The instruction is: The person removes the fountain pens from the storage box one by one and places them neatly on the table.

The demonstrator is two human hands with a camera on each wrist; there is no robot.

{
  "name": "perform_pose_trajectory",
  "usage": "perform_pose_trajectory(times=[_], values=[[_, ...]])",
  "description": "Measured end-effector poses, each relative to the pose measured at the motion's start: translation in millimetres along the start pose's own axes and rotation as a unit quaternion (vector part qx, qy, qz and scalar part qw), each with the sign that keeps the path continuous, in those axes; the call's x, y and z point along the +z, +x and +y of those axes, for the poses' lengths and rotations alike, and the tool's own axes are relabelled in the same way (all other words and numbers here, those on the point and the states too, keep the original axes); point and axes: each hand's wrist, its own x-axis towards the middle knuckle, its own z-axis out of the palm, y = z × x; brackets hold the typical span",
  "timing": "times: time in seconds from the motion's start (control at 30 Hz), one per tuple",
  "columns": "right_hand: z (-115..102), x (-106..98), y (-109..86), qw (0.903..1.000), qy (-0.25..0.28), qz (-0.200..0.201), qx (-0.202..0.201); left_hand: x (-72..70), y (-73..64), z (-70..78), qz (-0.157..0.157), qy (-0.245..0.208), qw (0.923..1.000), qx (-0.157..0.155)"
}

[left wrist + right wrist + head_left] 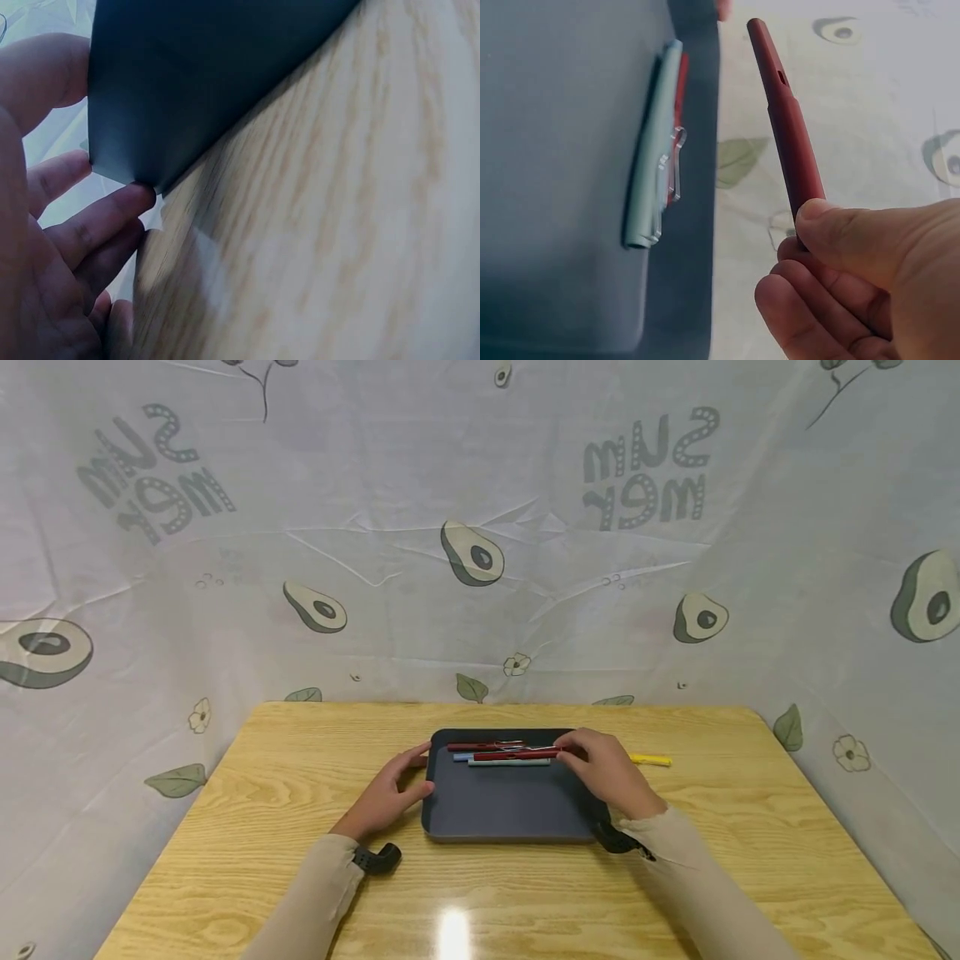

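A dark grey tray [510,814] lies on the table in front of me. My left hand [386,793] holds its left side, the thumb over the rim and the other fingers at the outer wall, as the left wrist view shows. My right hand [603,768] pinches one end of a dark red pen [795,142] between thumb and fingers, over the tray's back right part. Beneath it in the tray lie a light green pen [656,142], a blue pen [461,757] partly covered, and another red pen [468,747], all with wire clips.
A yellow pen [651,760] lies on the wooden table [337,735] right of the tray, partly hidden behind my right hand. Behind the table hangs a pale curtain [405,635] printed with avocados and leaves.
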Motion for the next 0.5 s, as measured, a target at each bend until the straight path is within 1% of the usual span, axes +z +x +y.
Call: perform_pose_trajectory(times=[0.13, 0.23, 0.33, 0.5], values=[[3.3, -9.8, -4.0, 0.9997, 0.008, 0.021, 0.013, -0.1, 0.4, -0.2, -0.002, 0.000, 1.0000, 0.001], [11.3, -15.1, -5.6, 0.9986, 0.012, 0.041, 0.032, -0.5, 0.7, -0.4, -0.001, 0.006, 1.0000, 0.001], [18.3, -19.1, -7.6, 0.9970, 0.018, 0.059, 0.047, -0.4, 1.2, -0.2, -0.002, 0.002, 1.0000, 0.003], [22.9, -23.7, -8.8, 0.9956, 0.032, 0.073, 0.049, -0.4, 0.8, -1.5, -0.003, -0.002, 1.0000, -0.001]])
